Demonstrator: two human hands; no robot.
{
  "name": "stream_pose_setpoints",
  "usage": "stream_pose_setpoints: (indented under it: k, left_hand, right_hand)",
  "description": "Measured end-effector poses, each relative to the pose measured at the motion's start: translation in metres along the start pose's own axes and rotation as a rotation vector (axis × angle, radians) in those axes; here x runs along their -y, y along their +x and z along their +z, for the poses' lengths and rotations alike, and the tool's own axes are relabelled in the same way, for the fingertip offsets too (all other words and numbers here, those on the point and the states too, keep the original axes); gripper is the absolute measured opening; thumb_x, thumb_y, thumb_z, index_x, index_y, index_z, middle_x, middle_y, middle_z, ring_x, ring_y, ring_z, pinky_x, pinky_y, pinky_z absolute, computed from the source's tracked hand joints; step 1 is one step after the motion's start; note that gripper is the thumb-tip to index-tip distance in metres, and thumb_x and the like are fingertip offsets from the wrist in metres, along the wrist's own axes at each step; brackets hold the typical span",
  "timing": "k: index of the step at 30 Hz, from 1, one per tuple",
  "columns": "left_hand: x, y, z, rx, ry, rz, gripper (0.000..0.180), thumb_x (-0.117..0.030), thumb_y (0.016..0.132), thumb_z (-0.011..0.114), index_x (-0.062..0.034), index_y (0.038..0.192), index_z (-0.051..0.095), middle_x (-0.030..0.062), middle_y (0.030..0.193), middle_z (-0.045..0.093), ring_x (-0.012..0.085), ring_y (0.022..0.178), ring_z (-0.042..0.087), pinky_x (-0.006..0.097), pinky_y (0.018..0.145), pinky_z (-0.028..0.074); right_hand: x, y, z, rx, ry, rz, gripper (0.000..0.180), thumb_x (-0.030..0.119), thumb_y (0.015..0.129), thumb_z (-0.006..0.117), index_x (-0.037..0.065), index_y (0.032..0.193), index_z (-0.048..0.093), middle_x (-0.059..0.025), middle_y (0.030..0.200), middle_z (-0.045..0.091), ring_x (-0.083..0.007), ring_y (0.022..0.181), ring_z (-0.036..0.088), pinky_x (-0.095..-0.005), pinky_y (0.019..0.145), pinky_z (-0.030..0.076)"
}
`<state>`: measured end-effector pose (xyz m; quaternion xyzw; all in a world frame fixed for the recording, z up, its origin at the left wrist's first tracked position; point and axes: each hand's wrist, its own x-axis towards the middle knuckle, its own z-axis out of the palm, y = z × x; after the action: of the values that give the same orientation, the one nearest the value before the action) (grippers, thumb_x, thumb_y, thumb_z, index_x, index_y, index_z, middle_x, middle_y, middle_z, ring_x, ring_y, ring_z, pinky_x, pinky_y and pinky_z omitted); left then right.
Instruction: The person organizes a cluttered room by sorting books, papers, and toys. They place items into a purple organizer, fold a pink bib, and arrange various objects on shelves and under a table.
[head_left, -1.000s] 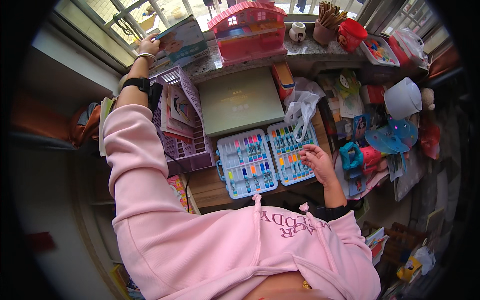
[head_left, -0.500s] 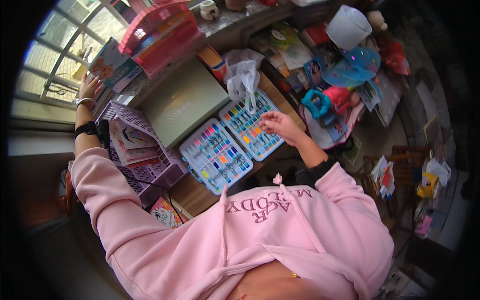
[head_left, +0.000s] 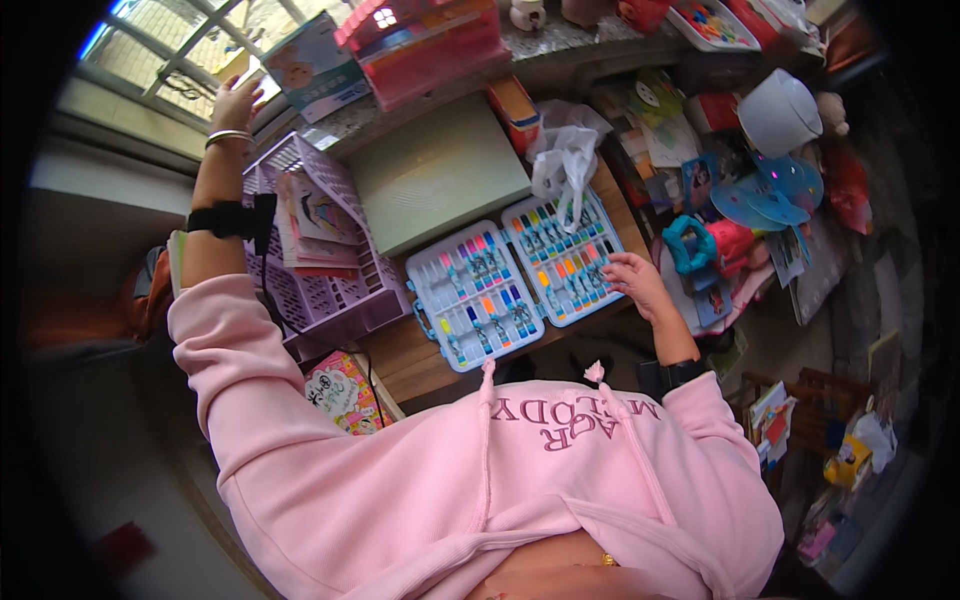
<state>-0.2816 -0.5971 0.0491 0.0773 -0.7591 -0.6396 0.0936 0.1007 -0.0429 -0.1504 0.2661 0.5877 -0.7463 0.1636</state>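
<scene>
My left hand (head_left: 237, 103) reaches far up at the left by the window, fingers stretched out and nothing clearly in them. Close to its right stands an upright box with a blue-and-white cover (head_left: 318, 75). My right hand (head_left: 642, 284) is open, fingers slightly bent, at the right edge of an opened light-blue case of markers (head_left: 473, 348). Its fingertips lie over or against the rim; I cannot tell whether they touch. Rows of markers with coloured ends fill much of both halves, and several slots in the left half look bare.
Behind the case lie a flat pale-green box (head_left: 435, 170) and a white plastic bag (head_left: 565, 150) overlapping its right half. A purple basket (head_left: 345, 315) with cards stands at the left. A pink house-shaped case (head_left: 430, 55) rests on the sill. Toys and a white bin (head_left: 780, 112) crowd the right.
The whole view has shifted, so things sit farther right. My left hand has come slightly away from the upright box's edge. My right hand has drawn back toward the marker case's right rim.
</scene>
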Motion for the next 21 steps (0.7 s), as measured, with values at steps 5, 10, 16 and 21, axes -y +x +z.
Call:
stream_pose_setpoints:
  k: [5,10,16,21]
  left_hand:
    - [-0.001,-0.009,-0.021,0.056,0.208,-0.209,0.032,-0.024,0.081,0.063,-0.0093,0.107,0.051,0.0043,0.093,0.052,0.0169,0.075,0.053,0.027,0.06,0.045]
    - [0.014,0.029,-0.014,-0.072,0.369,-0.274,0.054,-0.027,0.074,0.068,-0.0057,0.119,0.048,0.009,0.101,0.054,0.0207,0.085,0.056,0.032,0.06,0.048]
    - [0.032,0.072,0.007,-0.047,0.45,-0.332,0.052,-0.031,0.076,0.067,-0.007,0.119,0.051,0.0118,0.115,0.052,0.0247,0.094,0.052,0.033,0.067,0.049]
    - [0.055,0.099,0.011,-0.069,0.485,-0.368,0.058,-0.032,0.073,0.069,0.0004,0.117,0.051,0.0111,0.109,0.057,0.0218,0.086,0.056,0.033,0.056,0.048]
  right_hand:
    - [-0.002,0.006,-0.008,-0.041,-0.037,-0.029,0.031,0.014,0.082,0.062,0.002,0.108,0.051,-0.0059,0.091,0.063,-0.0092,0.075,0.059,-0.0206,0.062,0.048]
    - [-0.013,0.005,-0.01,-0.039,0.021,-0.043,0.029,0.013,0.083,0.061,0.002,0.108,0.051,-0.0077,0.093,0.061,-0.0102,0.075,0.058,-0.0232,0.064,0.05]
    - [-0.024,-0.015,-0.023,-0.102,0.031,-0.041,0.03,0.014,0.084,0.061,0.003,0.11,0.051,-0.0077,0.096,0.062,-0.0101,0.077,0.058,-0.0221,0.067,0.049]
    - [-0.023,-0.033,-0.033,-0.191,0.09,-0.04,0.028,0.014,0.085,0.059,0.003,0.11,0.05,-0.0064,0.094,0.063,-0.0081,0.075,0.058,-0.0197,0.065,0.047]
